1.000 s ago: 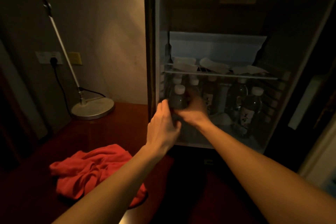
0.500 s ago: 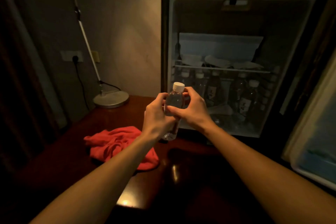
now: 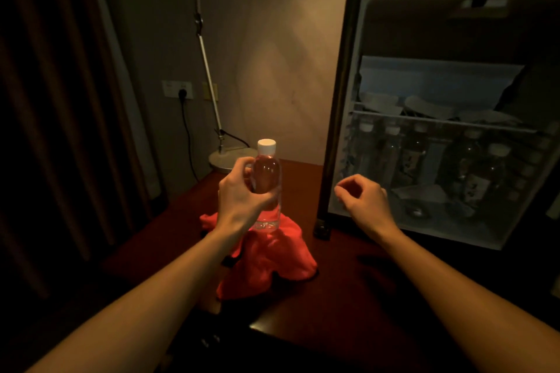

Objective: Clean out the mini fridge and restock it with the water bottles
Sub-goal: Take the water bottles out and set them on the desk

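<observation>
At centre frame, our left hand (image 3: 242, 195) gripped a bottle (image 3: 266, 188) round its middle, upright, white cap on, held above the red cloth (image 3: 272, 254) that lay on the desk (image 3: 348, 297). Our right hand (image 3: 362, 198) hung loosely curled and empty in front of the fridge (image 3: 336, 100), at the right of the frame. More bottles (image 3: 415, 154) stood on the fridge floor under the wire shelf (image 3: 439, 124), so we judged the clearing-out not yet done.

The bottle looked full of clear water, so we took it for fairly heavy for its build, with thin walls that would give under a hard squeeze. If chilled it could be damp and slick; we could not tell. A wrap round the waist seemed the safest hold, the cap too narrow to carry it by.
</observation>
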The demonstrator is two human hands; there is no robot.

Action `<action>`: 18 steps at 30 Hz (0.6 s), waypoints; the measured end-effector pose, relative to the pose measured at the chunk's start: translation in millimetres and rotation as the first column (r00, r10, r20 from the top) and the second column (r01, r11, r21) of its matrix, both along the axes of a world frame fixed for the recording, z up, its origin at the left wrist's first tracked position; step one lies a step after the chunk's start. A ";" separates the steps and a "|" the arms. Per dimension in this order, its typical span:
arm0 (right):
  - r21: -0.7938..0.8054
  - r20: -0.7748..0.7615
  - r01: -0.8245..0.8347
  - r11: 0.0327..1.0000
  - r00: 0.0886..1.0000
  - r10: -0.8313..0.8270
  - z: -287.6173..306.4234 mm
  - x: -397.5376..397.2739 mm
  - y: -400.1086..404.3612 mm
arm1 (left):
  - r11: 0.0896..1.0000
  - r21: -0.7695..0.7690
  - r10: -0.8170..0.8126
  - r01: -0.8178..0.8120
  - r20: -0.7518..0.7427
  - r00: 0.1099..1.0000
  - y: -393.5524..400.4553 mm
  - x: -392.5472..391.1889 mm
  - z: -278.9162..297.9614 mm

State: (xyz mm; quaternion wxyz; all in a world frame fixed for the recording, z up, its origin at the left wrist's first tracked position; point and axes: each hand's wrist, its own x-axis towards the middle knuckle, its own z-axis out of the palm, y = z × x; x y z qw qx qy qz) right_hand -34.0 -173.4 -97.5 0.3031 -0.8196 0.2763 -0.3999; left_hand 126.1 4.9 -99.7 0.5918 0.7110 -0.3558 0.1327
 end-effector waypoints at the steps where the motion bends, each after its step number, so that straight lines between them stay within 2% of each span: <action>1: -0.005 -0.014 -0.031 1.000 0.999 0.031 -1.4 4.4 1.6 | 1.000 -0.010 0.009 -0.009 -0.004 1.000 -1.0 5.4 -0.8; 4: -0.055 -0.049 -0.118 0.992 0.992 0.115 -2.3 25.9 11.2 | 1.000 -0.022 0.020 -0.020 -0.026 0.999 -3.5 22.5 -1.1; 8: -0.103 -0.006 -0.132 0.986 0.991 0.132 1.0 59.4 16.2 | 0.999 -0.005 0.035 -0.036 -0.052 0.998 -7.7 56.6 -5.3; 10: -0.103 -0.065 -0.195 0.975 0.980 0.189 -2.1 76.9 16.4 | 0.998 0.000 0.059 -0.059 -0.066 0.996 -11.3 75.7 -10.2; 13: -0.040 -0.188 -0.280 0.959 0.945 0.268 -14.7 107.8 18.2 | 0.996 0.020 0.083 -0.081 -0.089 0.993 -18.4 104.5 -22.1; 18: 0.059 -0.229 -0.300 0.952 0.924 0.305 -36.7 161.1 9.1 | 0.991 0.055 0.124 -0.119 -0.105 0.987 -29.6 143.8 -39.1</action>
